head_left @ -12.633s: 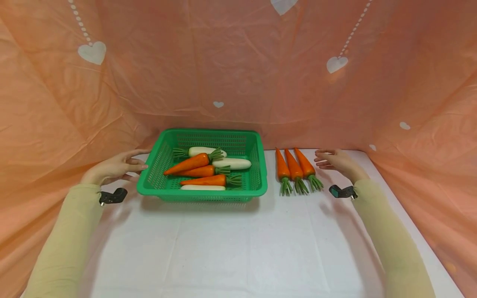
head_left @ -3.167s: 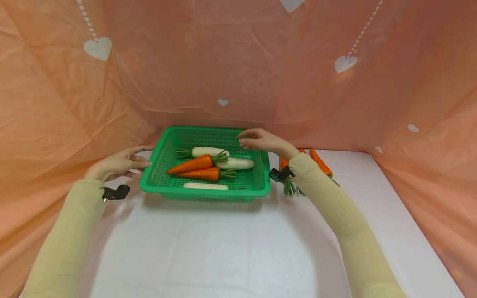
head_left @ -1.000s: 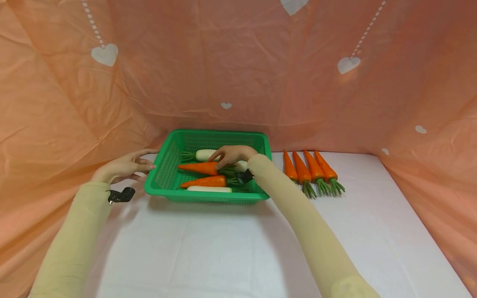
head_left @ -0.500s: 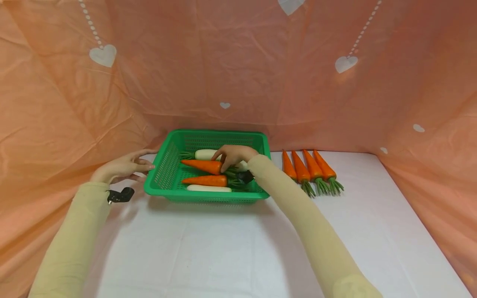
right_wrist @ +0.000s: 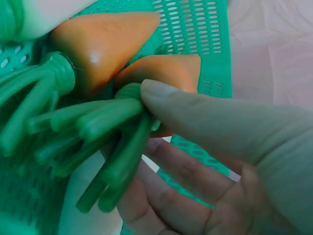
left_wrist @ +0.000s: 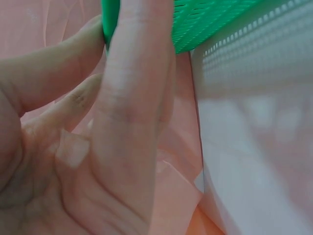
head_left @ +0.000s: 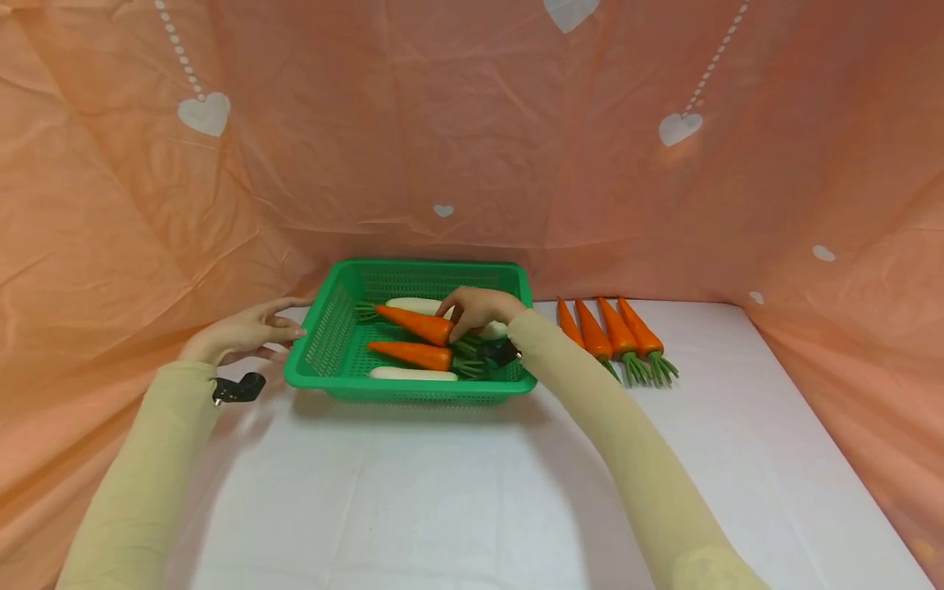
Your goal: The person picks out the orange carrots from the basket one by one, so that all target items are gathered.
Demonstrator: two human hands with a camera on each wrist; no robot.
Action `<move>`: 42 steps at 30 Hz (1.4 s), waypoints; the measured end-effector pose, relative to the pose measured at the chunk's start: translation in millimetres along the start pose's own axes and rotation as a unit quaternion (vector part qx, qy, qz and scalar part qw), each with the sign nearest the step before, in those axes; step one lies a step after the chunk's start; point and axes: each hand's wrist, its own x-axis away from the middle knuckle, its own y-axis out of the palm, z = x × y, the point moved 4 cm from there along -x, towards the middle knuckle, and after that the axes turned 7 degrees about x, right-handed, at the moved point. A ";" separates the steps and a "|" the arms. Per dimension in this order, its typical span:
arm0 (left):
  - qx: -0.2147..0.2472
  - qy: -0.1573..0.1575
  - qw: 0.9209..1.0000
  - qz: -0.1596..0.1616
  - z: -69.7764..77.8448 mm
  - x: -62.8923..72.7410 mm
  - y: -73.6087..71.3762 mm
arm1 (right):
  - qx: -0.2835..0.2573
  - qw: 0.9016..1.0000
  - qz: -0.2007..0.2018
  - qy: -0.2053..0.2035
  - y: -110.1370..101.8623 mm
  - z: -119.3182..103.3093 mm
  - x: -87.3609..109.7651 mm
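My right hand (head_left: 475, 310) reaches into the green plastic basket (head_left: 406, 383) and pinches the upper carrot (head_left: 416, 322) near its leafy end. In the right wrist view, the thumb lies at the base of the carrot's green stems (right_wrist: 110, 115), with the fingers below. A second carrot (head_left: 413, 354) lies just in front of it. White radishes (head_left: 413, 374) lie along the front and back of the basket, partly hidden by the hand and carrots. At the basket's left rim, my left hand (head_left: 243, 332) holds the edge between thumb and fingers, seen closely in the left wrist view.
Several carrots (head_left: 618, 328) lie side by side on the white tablecloth (head_left: 413, 492) right of the basket, leaves toward me. My right forearm partly covers the leftmost ones. A peach-coloured curtain (head_left: 472, 123) with white hearts hangs behind and at both sides.
Since 3.2 seconds ago, the right hand has come down onto the upper carrot, and in the last second shifted it slightly rightward. Another carrot has joined the table row. The left hand stays put.
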 end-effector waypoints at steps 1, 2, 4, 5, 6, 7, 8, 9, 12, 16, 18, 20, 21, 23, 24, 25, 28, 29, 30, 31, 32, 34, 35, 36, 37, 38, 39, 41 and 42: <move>0.001 -0.001 1.000 -0.001 0.4 0.2 0.2 | -0.011 1.000 0.003 0.000 -0.9 1.6 1.5; 0.002 -0.001 1.000 -0.001 0.6 0.3 0.2 | -0.023 1.000 0.005 0.000 -1.8 2.9 3.4; 0.002 -0.002 1.000 -0.001 1.2 0.6 0.1 | -0.059 0.998 0.011 0.001 -5.0 4.0 8.5; 0.002 -0.002 1.000 -0.002 1.5 0.7 0.1 | -0.078 0.997 0.015 0.001 -7.0 4.2 11.5; 0.002 -0.001 1.000 -0.002 1.6 0.7 -0.1 | -0.097 0.995 0.017 -0.001 -9.0 3.7 14.9; -0.001 -0.001 1.000 -0.001 1.9 0.7 -0.1 | -0.118 0.993 0.020 -0.001 -11.3 3.2 18.6; -0.003 0.000 1.000 0.000 1.9 0.6 -0.3 | -0.136 0.990 0.023 -0.002 -13.7 2.6 22.4; -0.005 0.001 1.000 0.000 1.9 0.5 -0.4 | -0.151 0.988 0.026 -0.003 -16.1 1.6 26.7; -0.008 0.004 1.000 0.002 1.6 -0.3 -0.1 | -0.170 0.985 0.038 -0.012 -23.1 1.5 41.4; -0.007 0.004 1.000 -0.001 0.0 -1.1 0.9 | -0.170 0.983 0.058 -0.028 -30.1 7.3 66.7; -0.008 0.003 1.000 -0.002 -0.6 -1.4 1.1 | -0.168 0.983 0.070 -0.035 -33.5 13.4 80.7; -0.007 0.002 1.000 -0.002 -1.0 -1.4 0.7 | -0.169 0.981 0.084 -0.035 -37.4 22.1 95.1; -0.007 0.001 1.000 -0.002 -1.0 -1.5 0.4 | -0.172 0.980 0.091 -0.035 -39.4 27.3 101.9; -0.003 0.000 1.000 -0.003 -0.9 -1.6 0.0 | -0.181 0.977 0.106 -0.030 -43.7 38.9 115.7; -0.001 -0.001 1.000 -0.004 -0.6 -1.5 -0.2 | -0.187 0.975 0.114 -0.027 -45.8 45.2 122.4; -0.001 -0.001 1.000 -0.004 -0.3 -1.4 -0.3 | -0.193 0.973 0.121 -0.025 -47.7 51.2 129.2; 0.000 -0.001 1.000 -0.005 0.5 -1.2 -0.8 | -0.207 0.968 0.143 -0.011 -52.8 70.6 148.8; -0.002 -0.001 1.000 -0.005 0.7 -1.0 -0.8 | -0.210 0.966 0.151 -0.005 -54.1 77.3 155.1; -0.002 -0.001 1.000 -0.005 0.8 -1.0 -0.9 | -0.211 0.965 0.156 -0.001 -55.1 84.0 161.6; -0.002 -0.001 1.000 -0.005 1.0 -1.0 -0.6 | -0.211 0.964 0.161 0.006 -55.9 90.4 168.6; 0.000 -0.002 1.000 -0.005 1.0 -1.0 -0.5 | -0.212 0.963 0.168 0.015 -56.5 97.4 175.5; 0.003 -0.002 1.000 -0.005 1.2 -1.0 0.0 | -0.215 0.959 0.181 0.029 -56.8 110.5 189.9; 0.005 -0.002 1.000 -0.005 1.4 -0.9 0.5 | -0.218 0.958 0.185 0.034 -56.4 116.7 197.5; 0.008 -0.002 1.000 -0.005 1.4 -0.8 0.7 | -0.218 0.957 0.189 0.040 -55.5 122.5 205.2; 0.007 -0.002 1.000 -0.004 1.6 -0.7 0.8 | -0.220 0.955 0.194 0.048 -54.6 128.8 212.8; 0.005 -0.001 1.000 -0.003 1.6 -0.7 0.8 | -0.223 0.952 0.200 0.056 -53.4 135.1 220.4; 0.003 -0.001 1.000 -0.002 1.7 -0.7 0.8 | -0.224 0.951 0.204 0.061 -51.9 141.4 227.7; -0.001 -0.001 1.000 -0.001 1.7 -0.6 0.7 | -0.223 0.949 0.211 0.075 -48.2 153.8 241.6; -0.003 0.000 1.000 -0.001 1.8 -0.5 0.7 | -0.222 0.947 0.216 0.083 -46.1 160.5 247.9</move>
